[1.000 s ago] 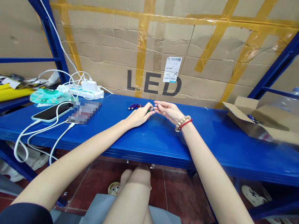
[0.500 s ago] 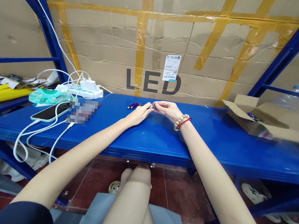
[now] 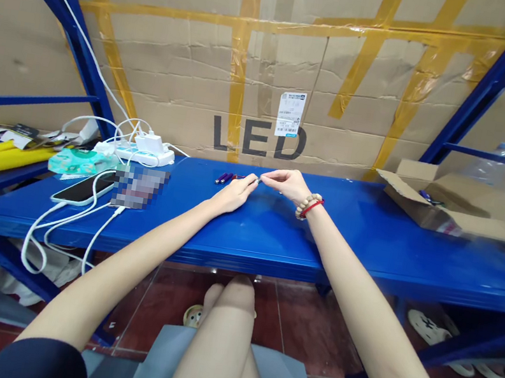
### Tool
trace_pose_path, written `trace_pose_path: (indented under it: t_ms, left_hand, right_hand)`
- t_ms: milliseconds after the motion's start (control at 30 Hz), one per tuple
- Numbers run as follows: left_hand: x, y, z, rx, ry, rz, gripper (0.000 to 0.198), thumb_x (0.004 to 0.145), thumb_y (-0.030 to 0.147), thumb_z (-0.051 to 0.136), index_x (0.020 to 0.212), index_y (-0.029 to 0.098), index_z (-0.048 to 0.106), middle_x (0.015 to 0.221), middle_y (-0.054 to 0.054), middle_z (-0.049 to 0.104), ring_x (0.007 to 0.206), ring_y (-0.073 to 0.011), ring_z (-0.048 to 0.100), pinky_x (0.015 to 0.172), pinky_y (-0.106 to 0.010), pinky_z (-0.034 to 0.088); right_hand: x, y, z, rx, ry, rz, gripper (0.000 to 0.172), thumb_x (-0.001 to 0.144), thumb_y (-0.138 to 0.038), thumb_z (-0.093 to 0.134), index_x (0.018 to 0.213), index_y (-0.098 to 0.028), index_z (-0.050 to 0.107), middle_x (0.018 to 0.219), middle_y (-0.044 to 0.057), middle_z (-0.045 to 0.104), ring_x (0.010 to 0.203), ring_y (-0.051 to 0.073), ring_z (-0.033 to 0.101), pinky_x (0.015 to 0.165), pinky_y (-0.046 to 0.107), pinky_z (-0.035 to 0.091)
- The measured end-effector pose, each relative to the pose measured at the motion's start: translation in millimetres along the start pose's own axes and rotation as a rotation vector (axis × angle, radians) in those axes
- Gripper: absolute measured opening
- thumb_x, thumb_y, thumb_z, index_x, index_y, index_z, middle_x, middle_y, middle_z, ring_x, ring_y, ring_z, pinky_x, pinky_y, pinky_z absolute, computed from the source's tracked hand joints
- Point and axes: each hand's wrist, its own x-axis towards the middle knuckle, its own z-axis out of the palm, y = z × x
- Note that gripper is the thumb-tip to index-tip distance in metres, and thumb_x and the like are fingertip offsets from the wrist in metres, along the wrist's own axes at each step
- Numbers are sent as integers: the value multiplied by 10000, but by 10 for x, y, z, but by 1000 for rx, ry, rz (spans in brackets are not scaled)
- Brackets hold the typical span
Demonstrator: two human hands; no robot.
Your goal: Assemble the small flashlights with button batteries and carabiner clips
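Above the blue tabletop (image 3: 284,233) my two hands meet at the fingertips. My left hand (image 3: 234,195) is closed round something small, mostly hidden by the fingers. My right hand (image 3: 289,185) pinches at a tiny dark piece (image 3: 259,179) at the left fingertips; its kind is too small to tell. Just left of my left hand lie a few short purple cylinders (image 3: 224,178), with a bit of red beside them. Beads and a red cord circle my right wrist.
An open cardboard box (image 3: 417,204) sits at right. On the left are a phone (image 3: 83,188), white charging cables, a power strip (image 3: 142,154), a teal packet (image 3: 80,163) and yellow items (image 3: 0,158). A large cardboard sheet (image 3: 179,73) stands behind.
My right hand's fingers have straightened and drawn slightly up and away from the left fingertips. My left hand has hardly moved.
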Motion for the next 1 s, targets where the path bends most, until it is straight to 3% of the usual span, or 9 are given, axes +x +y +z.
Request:
trace_pose_path:
  t_ms: [267, 467, 633, 1000]
  left_hand:
    - [-19, 17, -11, 116, 5, 111, 259, 943, 303, 323, 964, 184, 553, 849, -44, 635, 788, -174, 602, 731, -251, 426]
    - [-31, 5, 1, 167, 19, 169, 253, 936, 269, 344, 970, 157, 569, 916, -83, 658, 834, -198, 622, 737, -269, 446]
    - [-40, -15, 17, 225, 51, 180, 228, 929, 238, 361, 992, 161, 566, 976, -91, 665, 889, -209, 628, 772, -287, 465]
    - [-54, -3, 8, 258, 155, 132, 241, 925, 201, 361, 1064, 169, 554, 1076, -83, 648, 1006, -192, 599, 867, -302, 469]
  right_hand:
    - [47, 115, -74, -50, -96, 81, 316, 552, -372, 771, 769, -143, 748, 689, 16, 698, 497, 52, 482, 491, 192, 416]
    - [29, 140, -57, 1, -112, 93, 318, 560, -359, 777, 792, -143, 746, 743, 30, 707, 584, 80, 553, 475, 166, 428]
    - [-18, 59, -4, 36, -103, 136, 291, 541, -335, 808, 732, -128, 732, 662, 30, 684, 598, 90, 578, 449, 143, 434]
    - [-52, 37, 132, 192, -94, 247, 235, 675, -350, 753, 742, -134, 688, 746, 55, 694, 558, 90, 607, 425, 159, 489]
